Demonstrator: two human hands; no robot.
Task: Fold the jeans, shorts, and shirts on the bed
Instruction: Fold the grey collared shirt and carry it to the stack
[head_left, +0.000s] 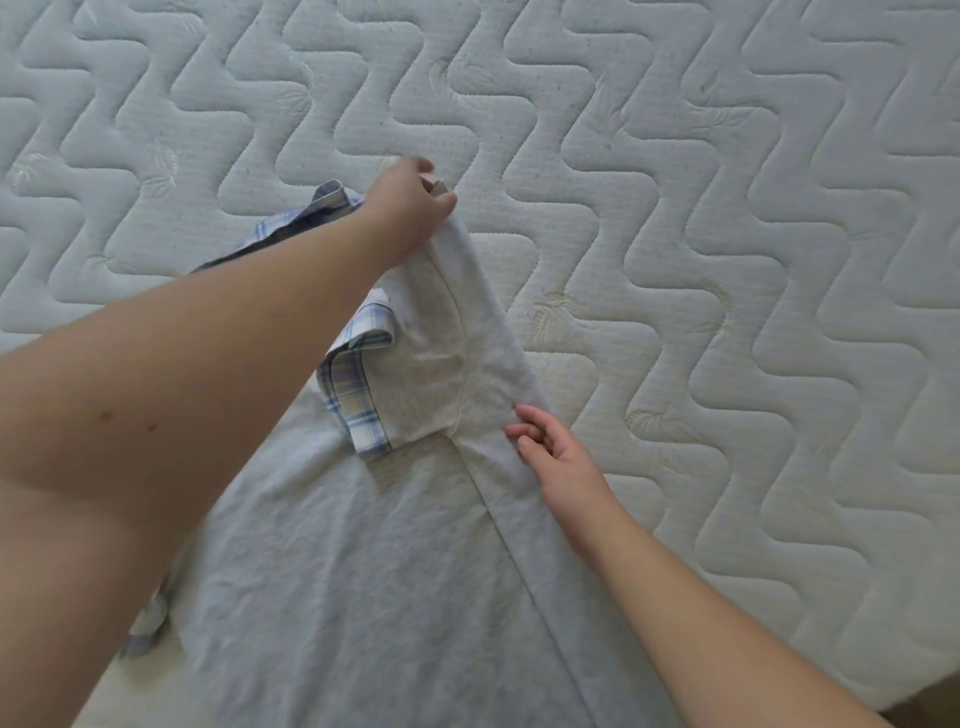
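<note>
head view: left hand (410, 205) pinches grey shirt (363, 571); no readable writing.

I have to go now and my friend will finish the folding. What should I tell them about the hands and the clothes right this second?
Left hand: shut, pinching the far end of the grey shirt.
Right hand: open, fingers resting on the shirt's right edge.
Clothes: the grey shirt lies spread on the mattress; a plaid shirt lies bunched partly under it.
Done: no finished fold is visible.
Left: fold the grey shirt, then the plaid one. No jeans or shorts are in view.
</note>
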